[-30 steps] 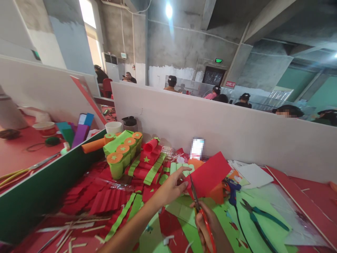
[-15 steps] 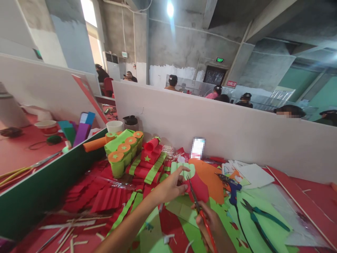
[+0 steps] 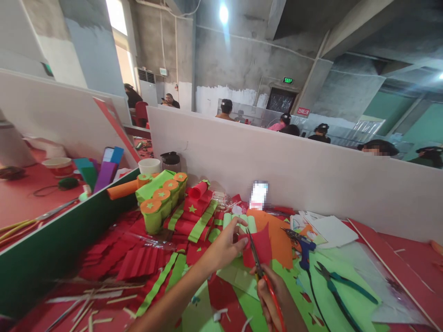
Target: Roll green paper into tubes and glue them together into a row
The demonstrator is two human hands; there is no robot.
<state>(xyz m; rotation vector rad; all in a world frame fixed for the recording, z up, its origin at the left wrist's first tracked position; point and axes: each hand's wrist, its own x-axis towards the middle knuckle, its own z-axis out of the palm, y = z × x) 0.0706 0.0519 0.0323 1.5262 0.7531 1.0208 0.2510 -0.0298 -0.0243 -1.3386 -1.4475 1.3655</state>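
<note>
My left hand (image 3: pixel 229 240) pinches the left edge of a red craft sheet piece (image 3: pixel 263 243), which has a pointed corner sticking up. In my right hand (image 3: pixel 272 291) are scissors (image 3: pixel 276 302) with red handles, their blades pointing up and lying across the red piece by my left fingertips. Whether the blades are cutting into it I cannot tell. Pale green rolls (image 3: pixel 251 223) stand just behind my left fingers. Under and beyond the red piece lies an orange sheet (image 3: pixel 281 237).
A blue glue gun (image 3: pixel 306 251) and green-handled pliers (image 3: pixel 337 281) lie at the right. Left of centre stand a green and orange model (image 3: pixel 155 212) and a red, star-marked model (image 3: pixel 194 207). A phone (image 3: pixel 259 193) leans against the white partition (image 3: pixel 311 180). Several people sit beyond it.
The red piece has turned between my fingers; its rounded outline now shows a pointed corner at the top. Both hands and the scissors stay in nearly the same place.
</note>
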